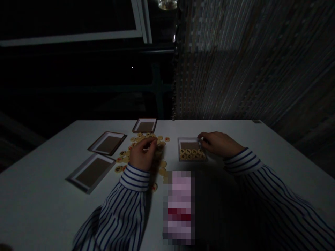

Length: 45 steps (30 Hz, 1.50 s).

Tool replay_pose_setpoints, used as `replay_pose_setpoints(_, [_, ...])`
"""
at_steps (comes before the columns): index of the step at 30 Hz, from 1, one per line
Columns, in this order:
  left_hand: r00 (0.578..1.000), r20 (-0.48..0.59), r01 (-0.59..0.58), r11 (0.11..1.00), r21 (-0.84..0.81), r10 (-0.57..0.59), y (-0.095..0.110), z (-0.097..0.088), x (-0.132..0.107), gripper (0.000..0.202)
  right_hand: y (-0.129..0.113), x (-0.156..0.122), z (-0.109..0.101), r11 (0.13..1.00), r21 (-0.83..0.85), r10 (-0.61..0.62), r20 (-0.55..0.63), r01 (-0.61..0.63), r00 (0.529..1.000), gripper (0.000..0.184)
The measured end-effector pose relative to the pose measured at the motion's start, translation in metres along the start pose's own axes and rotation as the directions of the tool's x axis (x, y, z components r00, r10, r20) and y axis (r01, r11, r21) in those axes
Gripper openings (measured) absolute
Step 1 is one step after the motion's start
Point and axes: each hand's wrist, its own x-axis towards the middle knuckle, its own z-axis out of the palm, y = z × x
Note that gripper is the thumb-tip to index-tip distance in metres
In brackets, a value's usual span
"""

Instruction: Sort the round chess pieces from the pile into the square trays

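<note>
Loose round Chinese chess pieces (162, 164) lie scattered in a heap on the left half of the table, some marked red and some black. Over this heap is my left hand (142, 152), its thumb and fingers drawn together in a pinch; whether a piece is between them is hidden. To the right sits a shallow box (179, 148) with black-marked chess pieces (192, 153) in neat rows along its near side. My right hand (220, 143) grips the far right part of the box rim, fingers curled and closed.
Three more shallow trays stand around the heap: one at the back (154, 126), one at left (94, 142) and one nearer (75, 181). A pixelated pink patch (180, 195) covers the table's front middle. A bead curtain (214, 76) hangs behind the white table (39, 174).
</note>
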Motion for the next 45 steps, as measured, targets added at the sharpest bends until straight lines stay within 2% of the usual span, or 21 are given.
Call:
replay_pose_setpoints(9, [0.999,0.019,0.027,1.0,-0.017,-0.026,-0.008,-0.033,0.014,0.023,-0.01,-0.003,-0.007,0.997,0.023,-0.068,-0.111,0.071,0.991,0.035])
replay_pose_setpoints(15, [0.996,-0.032,0.084,0.996,0.0,-0.084,-0.032,-0.061,0.022,0.024,-0.022,-0.003,-0.006,0.991,0.022,-0.121,-0.208,0.128,0.971,0.035])
replay_pose_setpoints(19, [0.996,-0.023,0.091,0.996,-0.004,-0.091,-0.047,-0.076,0.022,0.026,-0.03,-0.003,-0.004,0.987,0.003,-0.157,-0.234,0.163,0.96,0.034])
replay_pose_setpoints(25, [0.993,0.007,0.116,0.993,0.002,-0.116,-0.051,-0.084,0.016,0.024,-0.043,-0.001,-0.001,0.978,-0.005,-0.203,-0.223,0.207,0.953,0.034])
replay_pose_setpoints(31, [0.997,0.009,0.073,0.996,-0.055,-0.073,-0.054,-0.086,0.008,0.019,-0.065,0.005,-0.001,0.966,-0.011,-0.255,-0.198,0.257,0.947,0.033])
replay_pose_setpoints(34, [0.995,0.1,0.009,0.998,-0.057,-0.003,-0.06,-0.09,0.006,0.018,-0.081,0.01,-0.003,0.956,-0.001,-0.288,-0.169,0.292,0.943,0.032])
replay_pose_setpoints(37, [0.967,0.24,-0.077,0.996,-0.038,0.084,-0.068,-0.093,0.003,0.017,-0.099,0.015,-0.005,0.95,-0.003,-0.312,-0.12,0.314,0.943,0.031])
replay_pose_setpoints(42, [0.866,0.445,-0.276,0.96,0.042,0.23,-0.078,-0.094,-0.004,0.014,-0.13,0.023,-0.007,0.912,0.008,-0.406,-0.104,0.409,0.908,0.028])
replay_pose_setpoints(45, [0.813,0.517,-0.355,0.932,0.08,0.266,-0.08,-0.096,-0.009,0.016,-0.147,0.026,-0.001,0.884,0.017,-0.462,-0.105,0.466,0.88,0.025])
